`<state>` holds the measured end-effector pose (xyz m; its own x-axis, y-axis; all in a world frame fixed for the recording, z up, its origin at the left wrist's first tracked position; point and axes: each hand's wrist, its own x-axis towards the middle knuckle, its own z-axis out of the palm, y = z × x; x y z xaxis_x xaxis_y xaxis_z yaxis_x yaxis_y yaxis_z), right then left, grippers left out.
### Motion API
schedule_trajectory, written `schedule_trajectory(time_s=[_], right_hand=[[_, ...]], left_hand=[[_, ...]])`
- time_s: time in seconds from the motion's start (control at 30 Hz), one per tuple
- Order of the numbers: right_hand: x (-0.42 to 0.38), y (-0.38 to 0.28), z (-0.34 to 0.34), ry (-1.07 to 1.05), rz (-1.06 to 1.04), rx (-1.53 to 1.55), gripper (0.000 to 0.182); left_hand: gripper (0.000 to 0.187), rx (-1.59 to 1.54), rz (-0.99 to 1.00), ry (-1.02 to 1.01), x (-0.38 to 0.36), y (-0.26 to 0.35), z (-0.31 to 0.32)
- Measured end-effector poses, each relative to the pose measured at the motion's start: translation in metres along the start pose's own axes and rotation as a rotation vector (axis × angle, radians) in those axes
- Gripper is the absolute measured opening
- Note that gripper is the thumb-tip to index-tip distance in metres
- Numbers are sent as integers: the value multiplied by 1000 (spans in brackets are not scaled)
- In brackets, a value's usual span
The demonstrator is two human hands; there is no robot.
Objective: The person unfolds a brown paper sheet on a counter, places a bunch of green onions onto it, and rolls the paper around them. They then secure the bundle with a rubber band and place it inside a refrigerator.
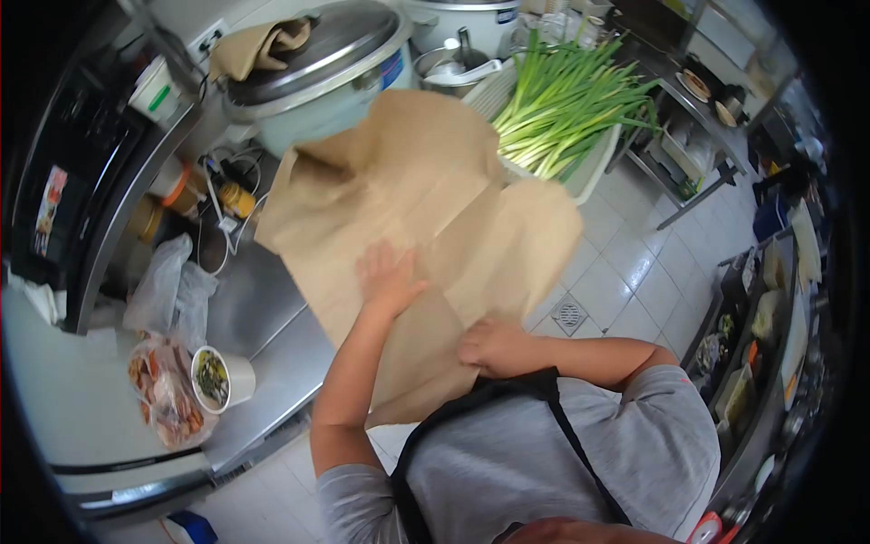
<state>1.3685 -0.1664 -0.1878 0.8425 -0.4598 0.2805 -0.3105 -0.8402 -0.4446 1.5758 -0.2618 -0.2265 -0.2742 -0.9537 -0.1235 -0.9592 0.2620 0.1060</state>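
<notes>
A large creased sheet of brown paper (435, 199) spreads out in front of me, over the edge of the steel counter and partly across the cooker's front. My left hand (388, 279) lies flat on it with fingers stretched out, somewhat blurred. Nearer my body, my right hand (491, 346) is closed, its fingers curled onto the paper. The sheet covers whatever lies beneath it.
Behind the paper stands a big lidded rice cooker (317, 77) with a brown cloth (258, 50) on its lid. Green onions (566, 109) fill a basket (598, 168) at right. On the left are a tub (237, 381) and bagged food (168, 390).
</notes>
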Motion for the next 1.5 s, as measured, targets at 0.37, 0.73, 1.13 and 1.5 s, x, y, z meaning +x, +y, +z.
schedule_trajectory(time_s=[0.37,0.73,1.13,1.5], right_hand=[[-28,203,-173,1322,1059,1379,40],[-37,286,-197,680,1451,1613,49],[-34,302,-185,670,1560,1593,50],[-30,342,-136,931,1312,1673,58]], left_hand=[[34,-403,129,-385,82,3,-100],[63,-805,-112,-6,342,168,-44],[83,-400,-140,-356,372,161,-26],[86,-895,-70,-718,372,163,-23]])
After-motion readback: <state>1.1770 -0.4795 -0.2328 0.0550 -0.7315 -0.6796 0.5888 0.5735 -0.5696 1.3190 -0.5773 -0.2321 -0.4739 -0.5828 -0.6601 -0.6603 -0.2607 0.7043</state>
